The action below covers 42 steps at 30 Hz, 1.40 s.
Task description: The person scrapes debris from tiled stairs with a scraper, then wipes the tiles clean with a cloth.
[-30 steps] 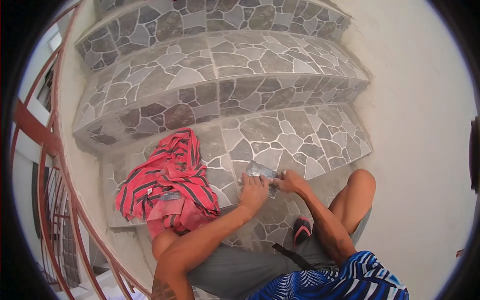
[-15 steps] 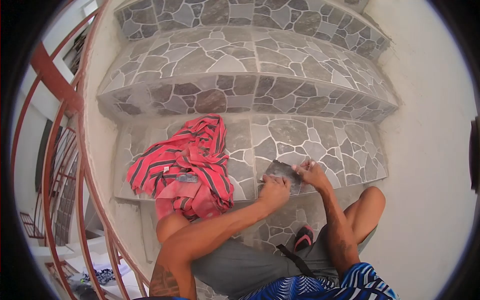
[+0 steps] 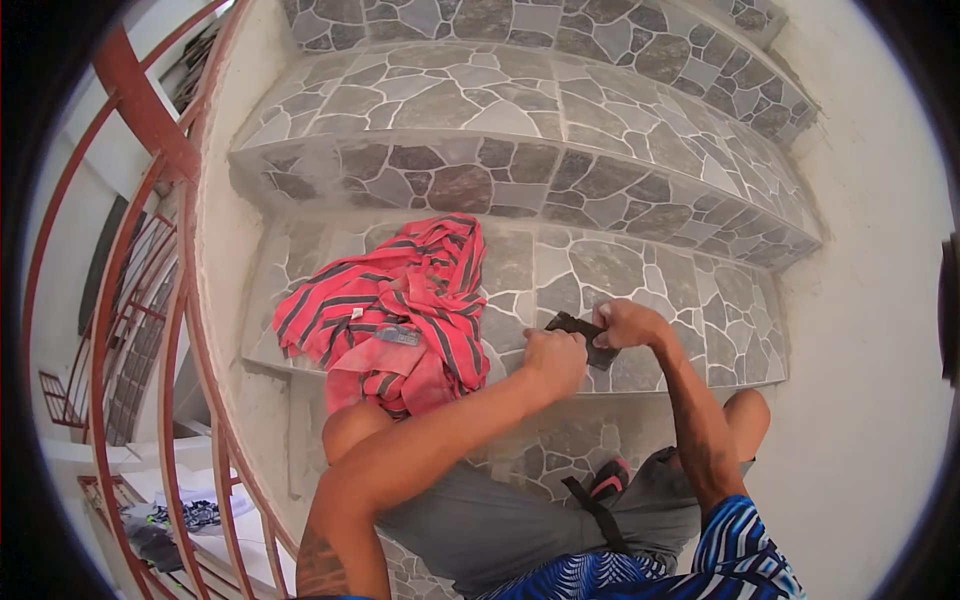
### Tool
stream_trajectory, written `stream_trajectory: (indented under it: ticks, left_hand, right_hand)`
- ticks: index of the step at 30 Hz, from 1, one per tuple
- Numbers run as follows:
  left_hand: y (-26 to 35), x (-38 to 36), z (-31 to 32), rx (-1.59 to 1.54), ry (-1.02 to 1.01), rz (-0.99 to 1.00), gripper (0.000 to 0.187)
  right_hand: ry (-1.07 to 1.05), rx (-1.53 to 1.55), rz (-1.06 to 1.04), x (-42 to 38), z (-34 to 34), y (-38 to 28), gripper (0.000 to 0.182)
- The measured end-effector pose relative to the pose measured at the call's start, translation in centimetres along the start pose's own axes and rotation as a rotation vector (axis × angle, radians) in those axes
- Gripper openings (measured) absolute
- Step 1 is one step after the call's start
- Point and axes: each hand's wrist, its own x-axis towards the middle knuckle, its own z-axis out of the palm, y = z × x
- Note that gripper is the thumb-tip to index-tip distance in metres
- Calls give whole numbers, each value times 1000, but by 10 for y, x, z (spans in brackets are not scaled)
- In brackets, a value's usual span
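Note:
Between my two hands is a dark, flat, roughly rectangular piece point(image 3: 603, 354) with a worn surface; its exact kind does not show. My left hand point(image 3: 556, 361) is closed at its left side, fingers curled and partly hidden behind the knuckles. My right hand point(image 3: 634, 326) pinches its upper right side. Both hands are just above the front part of the stone-patterned step point(image 3: 660, 362). Left of them, a crumpled pink-red cloth with dark stripes point(image 3: 420, 275) lies on the same step, a grey patch or label point(image 3: 397, 336) showing on it.
More stone-patterned steps point(image 3: 440, 95) rise ahead. A reddish metal railing point(image 3: 180, 330) runs along the left, with a lower area beyond it. A pale wall point(image 3: 860, 400) stands on the right. My knees flank the step, and a dark shoe with pink trim point(image 3: 608, 482) is below.
The dark piece has come up from lying flat on the step and now looks narrower and tilted between my hands. The camera view has shifted slightly, moving the scene to the right.

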Motion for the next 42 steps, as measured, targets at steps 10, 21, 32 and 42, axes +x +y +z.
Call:
stream_trajectory:
  ticks: [10, 21, 32, 42]
  left_hand:
    - [-96, 1, 4, 336, -245, -322, 92]
    - [-102, 26, 11, 312, -378, -382, 123]
    - [-98, 27, 14, 338, -354, -383, 120]
    - [-98, 24, 9, 282, -322, -392, 121]
  right_hand:
    - [101, -101, 4, 7, 42, -57, 38]
    - [174, -3, -87, 10, 21, -59, 30]
    - [850, -282, -265, 59, -72, -25, 16]
    - [846, -524, -286, 89, -112, -40, 32]
